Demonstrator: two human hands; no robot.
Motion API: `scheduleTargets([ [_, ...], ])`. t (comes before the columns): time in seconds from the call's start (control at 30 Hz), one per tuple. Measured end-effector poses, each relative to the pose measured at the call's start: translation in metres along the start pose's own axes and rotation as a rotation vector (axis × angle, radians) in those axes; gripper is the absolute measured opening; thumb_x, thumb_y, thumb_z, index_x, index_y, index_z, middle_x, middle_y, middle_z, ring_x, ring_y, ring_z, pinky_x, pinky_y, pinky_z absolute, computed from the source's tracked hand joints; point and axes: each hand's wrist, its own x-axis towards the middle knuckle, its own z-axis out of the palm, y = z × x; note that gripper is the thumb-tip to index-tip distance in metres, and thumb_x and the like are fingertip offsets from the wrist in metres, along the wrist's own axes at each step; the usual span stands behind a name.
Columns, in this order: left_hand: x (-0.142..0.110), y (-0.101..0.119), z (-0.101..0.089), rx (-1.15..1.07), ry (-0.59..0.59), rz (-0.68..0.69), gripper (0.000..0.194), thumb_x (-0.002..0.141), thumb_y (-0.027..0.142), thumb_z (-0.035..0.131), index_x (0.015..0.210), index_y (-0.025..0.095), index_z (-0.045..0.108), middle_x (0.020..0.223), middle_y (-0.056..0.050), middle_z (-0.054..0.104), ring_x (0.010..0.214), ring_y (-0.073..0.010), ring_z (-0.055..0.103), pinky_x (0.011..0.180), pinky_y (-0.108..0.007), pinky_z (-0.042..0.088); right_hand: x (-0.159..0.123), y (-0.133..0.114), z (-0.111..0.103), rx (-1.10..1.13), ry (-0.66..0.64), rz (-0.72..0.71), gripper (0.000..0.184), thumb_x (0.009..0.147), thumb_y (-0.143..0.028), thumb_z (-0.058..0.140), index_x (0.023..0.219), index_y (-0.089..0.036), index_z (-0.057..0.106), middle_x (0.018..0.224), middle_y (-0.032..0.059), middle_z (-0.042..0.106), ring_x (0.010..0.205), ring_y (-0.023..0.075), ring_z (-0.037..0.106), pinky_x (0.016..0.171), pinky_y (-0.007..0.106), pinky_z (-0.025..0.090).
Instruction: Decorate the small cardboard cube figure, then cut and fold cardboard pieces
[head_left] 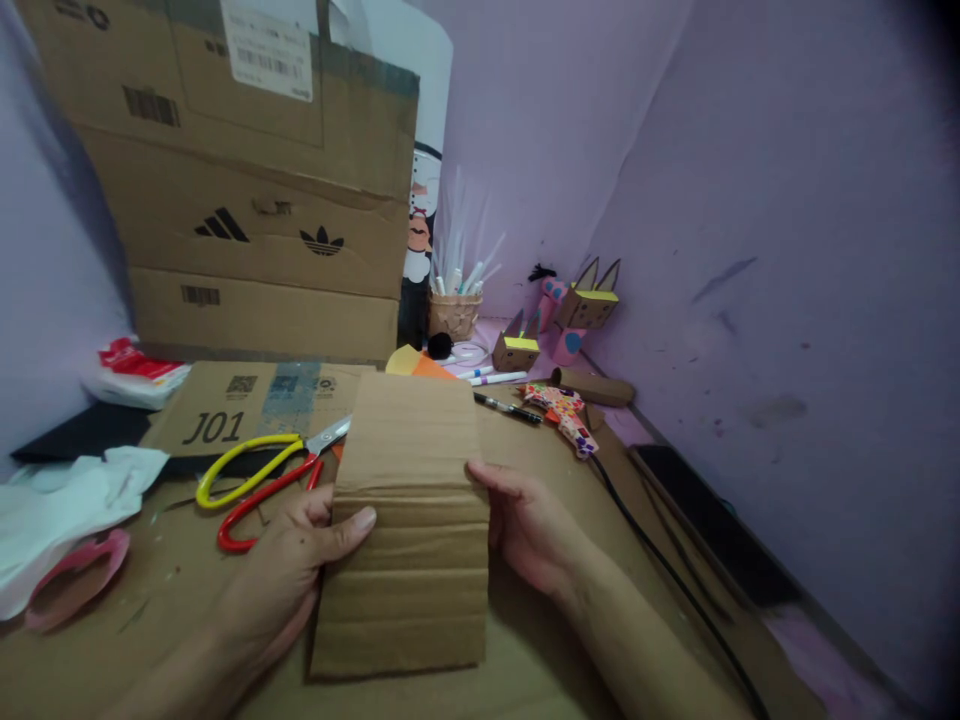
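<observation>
A brown rectangular piece of cardboard (409,590) with several crosswise crease lines is held up over the work surface. My left hand (300,550) grips its left edge, thumb on the front face and fingers behind. On the right edge, my right hand (532,525) pinches it with the thumb on top; its other fingers are partly hidden behind. Scissors (259,532) with one yellow and one red handle lie just beyond my left hand, their blade tips hidden by the cardboard. A patterned glue gun (564,412) with a black cord lies beyond my right hand.
A large cardboard box (262,220) stands at the back left. Behind the work sits a basket (454,315) of white sticks and pens. Small cardboard animal heads (516,352) stand near the wall. White cloth-like material (82,500) and a pink ring-shaped item (79,580) lie left.
</observation>
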Motion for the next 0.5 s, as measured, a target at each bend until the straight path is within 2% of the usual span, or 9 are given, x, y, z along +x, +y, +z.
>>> scheduleTargets([
  [0.07, -0.002, 0.001, 0.001, -0.021, -0.030, -0.035, 0.038, 0.060, 0.020, 0.078, 0.098, 0.018, 0.070, 0.092, -0.008, 0.073, 0.083, -0.0271, 0.068, 0.075, -0.037, 0.054, 0.001, 0.000, 0.000, -0.003, 0.045, 0.011, 0.020, 0.067, -0.027, 0.063, 0.082, -0.014, 0.067, 0.075, 0.0048, 0.071, 0.075, 0.0196, 0.065, 0.072, 0.030, 0.045],
  [0.17, -0.007, 0.004, 0.005, -0.031, -0.054, -0.063, 0.043, 0.061, 0.018, 0.078, 0.102, 0.016, 0.068, 0.095, -0.011, 0.072, 0.084, -0.0285, 0.068, 0.077, -0.040, 0.053, 0.003, 0.003, -0.001, -0.029, 0.040, -0.006, 0.020, 0.069, -0.030, 0.063, 0.081, -0.014, 0.067, 0.072, 0.0043, 0.070, 0.067, 0.0175, 0.063, 0.064, 0.027, 0.044],
  [0.33, -0.009, 0.003, 0.010, 0.010, -0.033, -0.013, 0.051, 0.053, 0.016, 0.080, 0.103, 0.016, 0.067, 0.096, -0.011, 0.072, 0.087, -0.0317, 0.067, 0.077, -0.042, 0.053, 0.004, 0.009, -0.003, -0.118, 0.008, -0.031, 0.030, 0.068, -0.043, 0.068, 0.077, -0.013, 0.067, 0.063, 0.0027, 0.066, 0.052, 0.0132, 0.054, 0.053, 0.025, 0.037],
  [0.5, -0.005, 0.001, 0.008, 0.059, -0.035, 0.004, 0.042, 0.054, 0.018, 0.080, 0.095, 0.016, 0.071, 0.090, -0.010, 0.073, 0.083, -0.0321, 0.068, 0.078, -0.043, 0.052, 0.005, 0.013, -0.004, -0.108, -0.009, -0.006, 0.030, 0.063, -0.041, 0.072, 0.072, -0.014, 0.066, 0.061, 0.0028, 0.065, 0.049, 0.0128, 0.052, 0.052, 0.025, 0.036],
])
